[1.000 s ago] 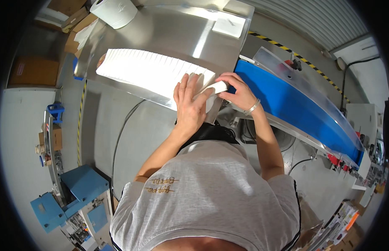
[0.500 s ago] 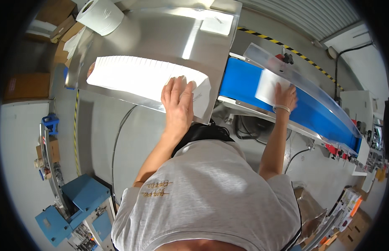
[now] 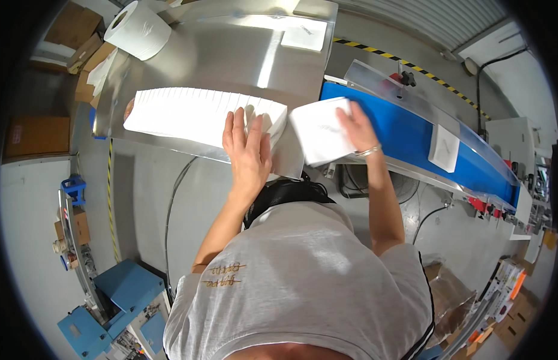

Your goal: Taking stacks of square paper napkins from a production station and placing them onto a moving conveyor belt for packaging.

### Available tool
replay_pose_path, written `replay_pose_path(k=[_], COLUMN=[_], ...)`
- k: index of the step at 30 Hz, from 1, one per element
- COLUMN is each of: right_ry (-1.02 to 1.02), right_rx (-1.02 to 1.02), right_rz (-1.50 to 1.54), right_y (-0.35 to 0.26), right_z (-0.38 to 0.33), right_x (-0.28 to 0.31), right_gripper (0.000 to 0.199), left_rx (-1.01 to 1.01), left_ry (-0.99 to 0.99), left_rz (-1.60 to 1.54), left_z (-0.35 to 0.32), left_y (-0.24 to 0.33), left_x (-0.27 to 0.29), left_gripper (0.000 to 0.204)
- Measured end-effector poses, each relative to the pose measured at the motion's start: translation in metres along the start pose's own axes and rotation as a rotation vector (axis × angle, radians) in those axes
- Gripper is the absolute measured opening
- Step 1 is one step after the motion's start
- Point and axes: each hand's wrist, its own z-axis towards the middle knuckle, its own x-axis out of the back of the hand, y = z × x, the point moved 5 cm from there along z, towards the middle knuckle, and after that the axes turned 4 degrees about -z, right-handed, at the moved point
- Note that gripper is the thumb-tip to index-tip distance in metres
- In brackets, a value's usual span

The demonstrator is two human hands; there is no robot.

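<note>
- R fingers (image 3: 351,123) lie spread and flat on top of a white napkin bundle (image 3: 321,137), centre-right of frame. Thumb side looks tucked at the bundle's far edge, so it's a loose pinch-and-press hold, not a fist.
- That bundle straddles the gap: half over the steel table (image 3: 231,54) edge, half over the blue conveyor belt (image 3: 411,141).
- L fingers (image 3: 246,129) splayed wide, palm down, pressing the right end of the long row of stacked napkins (image 3: 198,114), centre-left of frame. Nothing gripped, just pinning it.
- Handling, my read: paper stack is light, soft, compressible; loose sheets will fan or slide if grabbed by the top only. Best taken w/ thumb under, fingers over, squeezing across the short sides. Steel top looks slick, so the row prob shifts unless held down.
- R hand (image 3: 354,129): wrist w/ bracelet, forearm reaching up-right from lower centre, elbow nearly straight.
- L hand (image 3: 249,153): wrist bent back a bit, forearm rising from lower centre, elbow bent.
- Another napkin bundle (image 3: 444,147) sits farther along the belt, right of frame; paper roll (image 3: 138,30) upper left.
</note>
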Motion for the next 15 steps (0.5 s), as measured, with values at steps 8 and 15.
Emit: replay_pose_path(k=[8,15], right_ry=[0.992,-0.319], right_rx=[-0.126,0.497], right_rz=[-1.581,-0.585], right_y=[-0.028,-0.061], right_z=[-0.044,0.000], right_x=[0.104,-0.066], right_gripper=[0.059,0.054], left_rx=[0.021,-0.029], left_ry=[-0.014,-0.131], left_rz=[-0.106,-0.071], left_z=[0.002,0.009], left_y=[-0.005,0.004], left_x=[-0.002,0.002], left_gripper=[0.031,0.031])
